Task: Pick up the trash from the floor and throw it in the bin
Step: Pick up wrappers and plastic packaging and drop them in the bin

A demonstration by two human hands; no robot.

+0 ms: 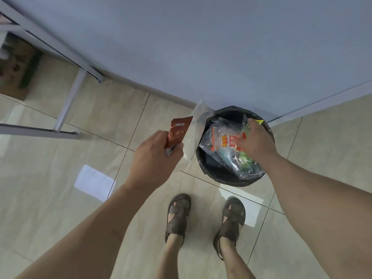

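— Is the trash in already?

— Partly. The right hand [255,141] holds crinkled clear plastic wrappers [223,141] over the round black bin [217,178]. The left hand [155,156] grips a brown foil sachet [178,133] and a clear plastic bag [198,117] beside the rim; I think these go next.

Soft, even, cool-toned illumination is seen throughout, and no hard shadows are cast. Two bright rectangular reflections are shown on the glossy tiled floor [60,158], one left of the feet and one between the sandals [178,216] and the bin [231,178]. Strong wide-angle distortion is evident: the tile joints and the metal frame [68,101] are splayed outward toward the edges. The cardboard box [16,67] at upper left is rendered blurred and smeared; the centre is moderately sharp.
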